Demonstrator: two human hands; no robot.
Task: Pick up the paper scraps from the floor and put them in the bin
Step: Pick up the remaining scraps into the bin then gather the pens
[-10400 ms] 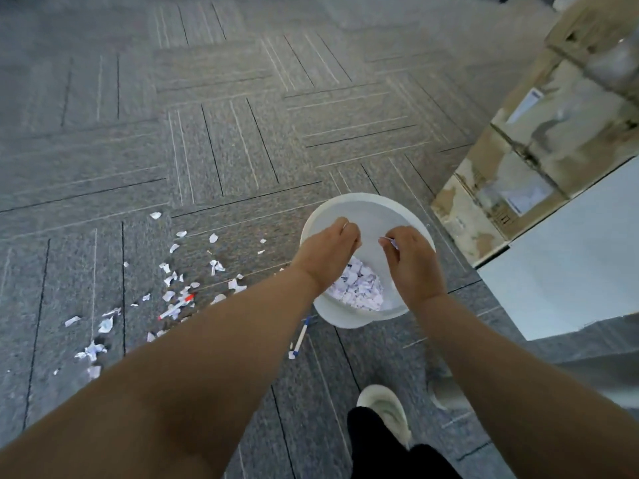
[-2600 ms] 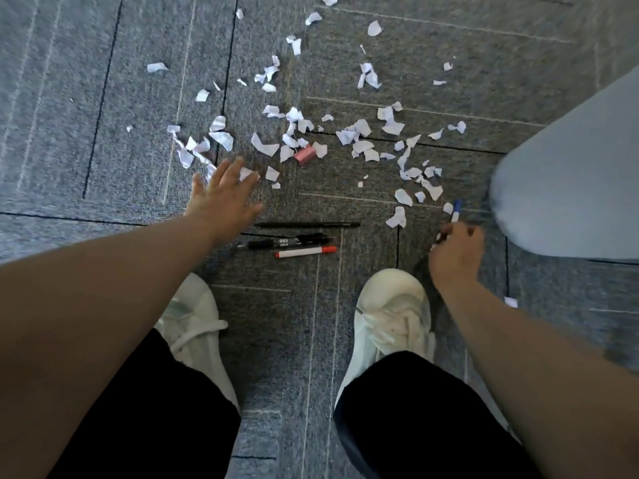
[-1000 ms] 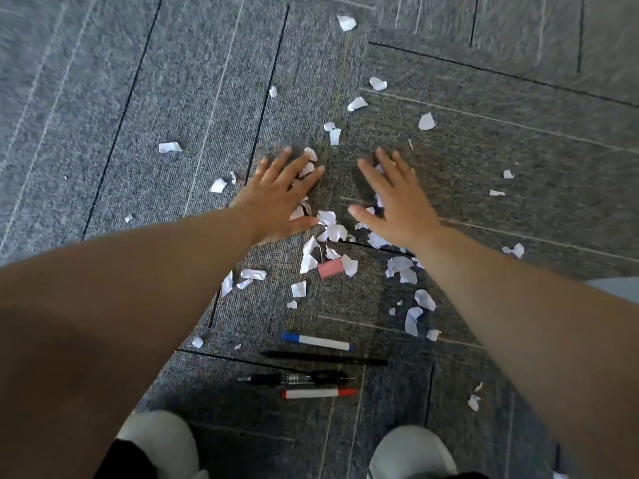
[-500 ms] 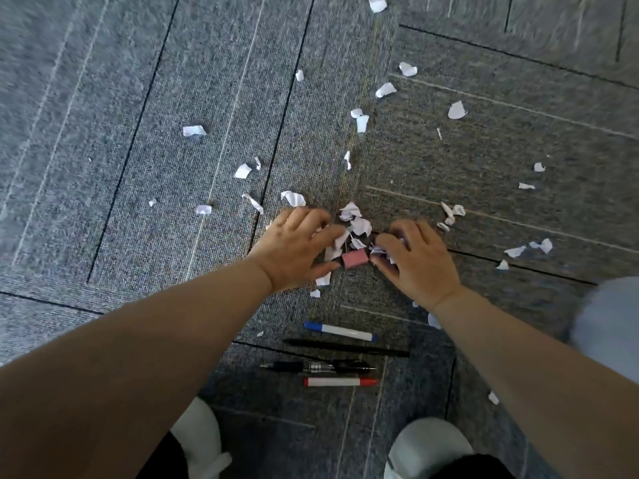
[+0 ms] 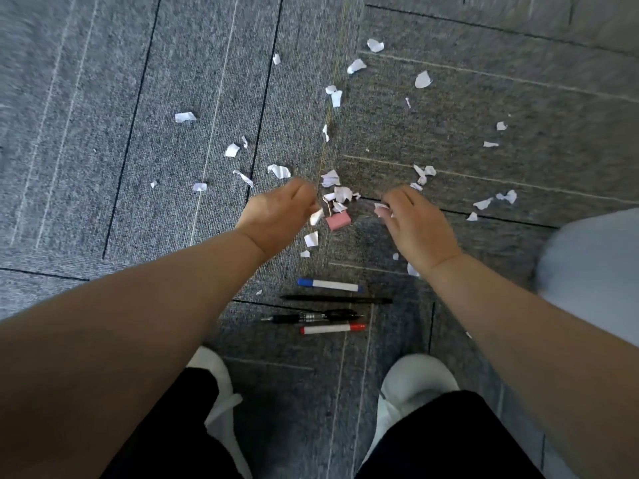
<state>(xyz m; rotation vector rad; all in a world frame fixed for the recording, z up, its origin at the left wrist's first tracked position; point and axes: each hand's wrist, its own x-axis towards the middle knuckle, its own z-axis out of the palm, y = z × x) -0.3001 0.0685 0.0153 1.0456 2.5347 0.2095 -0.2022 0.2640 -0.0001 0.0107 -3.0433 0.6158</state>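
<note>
White paper scraps (image 5: pixel 337 193) lie scattered over the grey carpet, thickest between my two hands. My left hand (image 5: pixel 276 216) is curled shut above the floor with white scraps showing at its fingertips. My right hand (image 5: pixel 415 223) is also curled, with a scrap pinched at its fingertips. Both hands sit just above the floor, either side of a pink eraser (image 5: pixel 338 221). The pale bin (image 5: pixel 587 271) shows only as a blurred rim at the right edge.
Below my hands lie a blue-capped marker (image 5: pixel 328 285), a thin black pen (image 5: pixel 335 300), a black clicker pen (image 5: pixel 311 318) and a red-capped marker (image 5: pixel 332 328). My two white shoes (image 5: pixel 415 378) stand at the bottom. More scraps (image 5: pixel 423 79) lie farther out.
Both hands swept scraps together around the eraser, then closed and lifted slightly off the carpet with paper in them. The camera has pulled back a little.
</note>
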